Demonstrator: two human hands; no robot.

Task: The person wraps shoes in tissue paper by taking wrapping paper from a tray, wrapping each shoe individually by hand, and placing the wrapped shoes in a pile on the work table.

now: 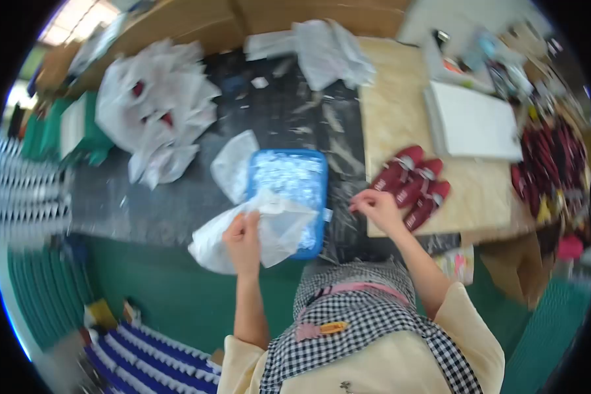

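My left hand (243,240) is closed on a crumpled sheet of white tissue paper (285,226), which hangs over the lower part of a blue tray (323,190). The tray holds many small shiny, pale packets (285,172). My right hand (379,209) is to the right of the tray, its fingers pinched together; what they hold, if anything, is too small to make out. Just beyond that hand several dark red shoes (414,184) lie side by side on a cream board (479,190). Another white sheet (235,164) lies against the tray's left edge.
At the back left is a heap of white paper (157,105) with red bits showing, beside green boxes (85,131). More white paper (328,56) lies at the back. To the right are a white box (476,121) and a pile of dark red shoes (551,161).
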